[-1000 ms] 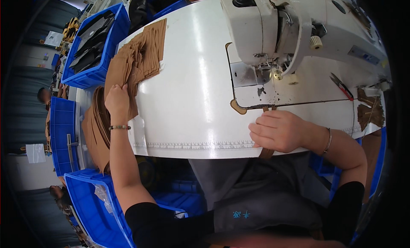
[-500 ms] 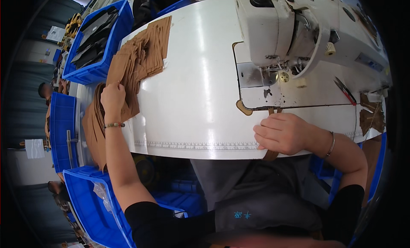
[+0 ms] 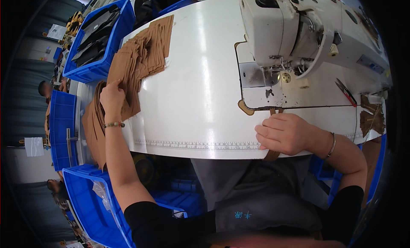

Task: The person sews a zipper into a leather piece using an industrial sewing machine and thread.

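Note:
At the table's left side, my left hand (image 3: pixel 112 98) is closed at the edge of a long stack of brown fabric pieces (image 3: pixel 141 55), its fingertips pinching the cloth. Part of the stack droops over the table's left edge. My right hand (image 3: pixel 284 134) is closed round a brown fabric strip (image 3: pixel 271 155) near the front edge. Ends of that strip show above and below the hand; the palm hides its middle. Just beyond the right hand stands a white sewing machine (image 3: pixel 273 30), its needle area over a metal plate (image 3: pixel 256 75).
Red-handled snips (image 3: pixel 347 93) and brown scraps (image 3: pixel 371 120) lie right of the machine. A ruler strip (image 3: pixel 200 146) runs along the white table's front. Blue crates stand at left, one holding black pieces (image 3: pixel 97 36), another (image 3: pixel 92 205) below. Other people are at the far left.
Both hands stay almost in place, still on the fabric. The view has shifted very slightly.

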Available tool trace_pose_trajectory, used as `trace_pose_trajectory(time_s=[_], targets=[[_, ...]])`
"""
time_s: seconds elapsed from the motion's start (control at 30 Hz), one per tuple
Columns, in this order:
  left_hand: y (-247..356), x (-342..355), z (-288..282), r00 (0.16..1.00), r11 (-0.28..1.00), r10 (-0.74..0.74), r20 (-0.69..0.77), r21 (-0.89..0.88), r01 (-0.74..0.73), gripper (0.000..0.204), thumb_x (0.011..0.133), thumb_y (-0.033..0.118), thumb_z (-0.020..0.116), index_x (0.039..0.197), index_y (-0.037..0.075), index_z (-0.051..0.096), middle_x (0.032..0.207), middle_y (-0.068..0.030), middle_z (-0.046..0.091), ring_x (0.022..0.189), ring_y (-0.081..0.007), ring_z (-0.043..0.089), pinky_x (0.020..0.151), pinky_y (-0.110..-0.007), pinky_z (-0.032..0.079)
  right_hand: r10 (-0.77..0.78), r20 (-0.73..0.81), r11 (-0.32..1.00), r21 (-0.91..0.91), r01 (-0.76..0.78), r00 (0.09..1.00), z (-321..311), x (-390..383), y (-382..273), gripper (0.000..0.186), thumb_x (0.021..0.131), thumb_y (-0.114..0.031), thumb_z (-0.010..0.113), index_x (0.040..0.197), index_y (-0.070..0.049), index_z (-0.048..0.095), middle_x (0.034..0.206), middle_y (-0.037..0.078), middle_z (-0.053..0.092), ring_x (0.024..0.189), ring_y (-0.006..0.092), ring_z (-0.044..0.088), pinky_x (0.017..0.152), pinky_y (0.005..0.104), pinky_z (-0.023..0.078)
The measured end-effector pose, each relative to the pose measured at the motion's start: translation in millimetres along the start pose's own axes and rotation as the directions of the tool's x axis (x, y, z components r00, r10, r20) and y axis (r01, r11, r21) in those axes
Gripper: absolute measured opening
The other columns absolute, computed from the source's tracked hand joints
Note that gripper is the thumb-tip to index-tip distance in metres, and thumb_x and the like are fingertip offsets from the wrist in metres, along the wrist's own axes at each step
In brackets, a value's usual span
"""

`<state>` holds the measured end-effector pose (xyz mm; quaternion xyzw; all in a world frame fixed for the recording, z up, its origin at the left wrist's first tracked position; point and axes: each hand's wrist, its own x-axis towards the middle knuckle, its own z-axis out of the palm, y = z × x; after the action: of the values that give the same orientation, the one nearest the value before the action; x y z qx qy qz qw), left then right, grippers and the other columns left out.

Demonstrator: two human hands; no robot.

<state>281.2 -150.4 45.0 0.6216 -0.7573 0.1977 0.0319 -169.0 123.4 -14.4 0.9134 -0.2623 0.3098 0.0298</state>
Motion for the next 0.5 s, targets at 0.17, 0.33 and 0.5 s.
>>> trace_pose_trajectory(time_s=[0.17,0.33,0.5], targets=[[-14,6,6,0.990,0.989,-0.137,-0.043,0.045,0.139,0.031,0.092,0.010,0.061,0.119,0.016,0.076,0.108,-0.0183,0.075,0.095,-0.0395,0.072,0.085,-0.049,0.058,-0.015,-0.005,1.000,0.012,0.015,1.000,-1,0,2,0.024,0.084,-0.024,0.076,0.093,-0.004,0.065,0.097,0.005,0.065,0.086,0.0189,0.064,0.071,0.0308,0.054],[-20,10,-22,0.984,0.897,-0.128,0.124,-0.409,0.168,0.024,0.102,0.012,0.056,0.117,0.005,0.073,0.102,-0.0130,0.077,0.090,-0.0279,0.075,0.075,-0.039,0.060,0.004,-0.005,1.000,-0.004,-0.004,1.000,-1,-1,1,0.024,0.084,-0.024,0.076,0.093,-0.004,0.065,0.099,0.006,0.066,0.088,0.0199,0.064,0.074,0.0320,0.054],[32,-52,-39,0.849,-0.254,0.242,0.470,-0.813,0.523,0.027,0.106,0.010,0.052,0.125,-0.002,0.066,0.115,-0.0096,0.073,0.098,-0.0157,0.073,0.080,-0.028,0.060,0.038,-0.039,0.997,-0.064,-0.040,0.999,-6,2,3,0.025,0.083,-0.024,0.076,0.094,-0.003,0.066,0.102,0.007,0.068,0.090,0.0215,0.065,0.079,0.0347,0.055]])
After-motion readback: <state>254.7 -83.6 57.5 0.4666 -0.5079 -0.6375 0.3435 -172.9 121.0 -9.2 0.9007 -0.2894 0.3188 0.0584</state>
